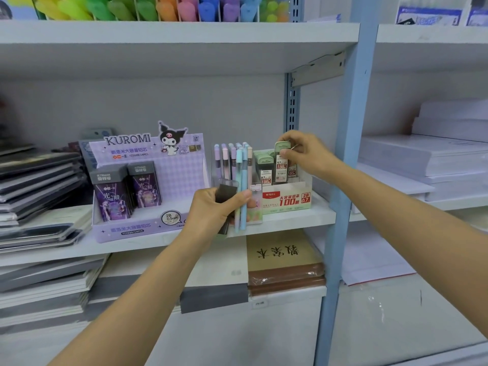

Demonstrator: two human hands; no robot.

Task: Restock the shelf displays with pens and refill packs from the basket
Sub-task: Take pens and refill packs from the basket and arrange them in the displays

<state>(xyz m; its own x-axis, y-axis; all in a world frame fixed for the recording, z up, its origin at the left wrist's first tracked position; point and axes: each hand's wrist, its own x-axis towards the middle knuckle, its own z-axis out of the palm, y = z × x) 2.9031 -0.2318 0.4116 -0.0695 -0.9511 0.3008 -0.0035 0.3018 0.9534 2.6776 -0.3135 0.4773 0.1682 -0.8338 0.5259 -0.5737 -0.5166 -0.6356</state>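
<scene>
left hand (211, 210): pens (240, 178) and dark pack (226, 192) gripped
right hand (306, 154): green-capped refill pack (281, 167) pinched, display box (287, 200) at 6 o'clock

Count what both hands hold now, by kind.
Pens: 2, in the left hand
Dark pack: 1, in the left hand
Green-capped refill pack: 1, pinched by the right hand
Total: 4
</scene>
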